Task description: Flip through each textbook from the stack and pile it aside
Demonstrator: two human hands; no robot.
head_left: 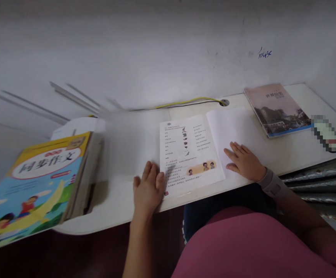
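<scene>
Rested left hand, fingers slightly parted, at the left edge of an open workbook mid-desk; spread right hand on its blank page. Faced a composition book atop a stack near left, world history textbook far right, yellow cable behind.

Thin, matt white paper makes up the open booklet at mid-frame, on a smooth bench that shows a soft sheen in my remote view. At lower left I see smooth, coated-looking paper on a colourful book; at lower right, the matt cloth of a pink top near shiny, rippled silvery material.
</scene>
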